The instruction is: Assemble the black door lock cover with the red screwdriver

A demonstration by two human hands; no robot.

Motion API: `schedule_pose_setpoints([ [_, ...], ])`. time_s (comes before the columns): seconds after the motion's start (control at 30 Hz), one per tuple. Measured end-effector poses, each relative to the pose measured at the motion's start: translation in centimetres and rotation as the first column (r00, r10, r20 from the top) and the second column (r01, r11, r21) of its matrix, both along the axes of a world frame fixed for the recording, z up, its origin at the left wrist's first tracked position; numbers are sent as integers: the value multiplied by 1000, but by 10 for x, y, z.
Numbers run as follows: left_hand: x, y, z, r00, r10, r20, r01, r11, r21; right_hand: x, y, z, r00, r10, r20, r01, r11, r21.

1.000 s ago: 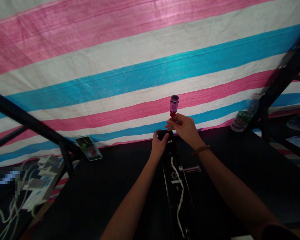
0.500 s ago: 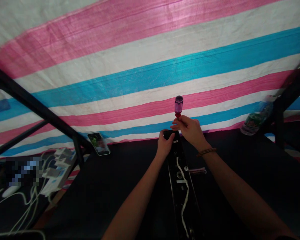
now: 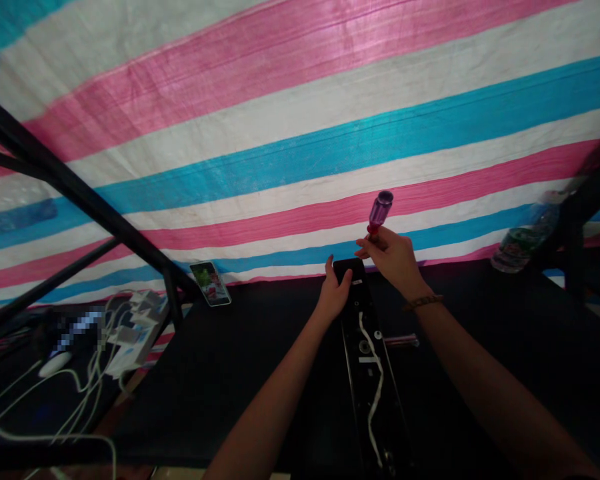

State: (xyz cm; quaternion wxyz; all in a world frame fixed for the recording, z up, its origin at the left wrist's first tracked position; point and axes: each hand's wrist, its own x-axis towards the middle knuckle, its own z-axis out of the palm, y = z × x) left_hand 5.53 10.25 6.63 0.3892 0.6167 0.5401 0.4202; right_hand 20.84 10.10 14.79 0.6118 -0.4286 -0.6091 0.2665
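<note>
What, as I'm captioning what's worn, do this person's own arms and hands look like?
The left hand and right hand are ungloved, and the left forearm and right forearm look mostly uncovered. A brown bracelet, perhaps braided, circles the right wrist.

Striped tarpaulin (image 3: 300,150) carried a soft sheen, black tabletop (image 3: 205,373) lay in deep shadow, pixelated patch (image 3: 77,333) obscured lower left.

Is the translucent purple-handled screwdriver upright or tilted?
Tilted: the screwdriver leans, top end rightward, in the right hand.

On the table (image 3: 230,360): phone (image 3: 211,283) left — casing (image 3: 371,368) between — bottle (image 3: 525,237) right.
</note>
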Motion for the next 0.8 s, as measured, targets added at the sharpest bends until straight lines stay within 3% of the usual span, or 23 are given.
schedule_pose_setpoints([
  [0.1, -22, -16, -3, 1000, -19, 1, 19, 995, 98, 3, -11, 13, 999, -29, -43, 32, 998, 50],
  [0.2, -61, -43, -17, 957, 113, -268, -42, 965, 258, 10, -33, 36, 997, -56, -56, 63, 988, 139],
  [0.33, -110, -91, -54, 692, 236, -682, -24, 952, 305, 19, -67, 66, 986, -73, -151, 116, 948, 296],
  [0.43, -123, -122, -77, 536, 207, -818, 80, 953, 293, 23, -85, 78, 973, -52, -224, 129, 929, 347],
  [0.5, -121, -136, -83, 482, 204, -852, 129, 945, 299, 23, -92, 81, 975, -32, -221, 109, 932, 345],
  [0.63, -117, -154, -86, 472, 213, -856, 158, 934, 319, 18, -100, 80, 981, 4, -196, 67, 932, 357],
  [0.8, -124, -169, -89, 577, 287, -765, 73, 915, 398, 16, -108, 80, 988, 89, -127, -46, 950, 309],
])
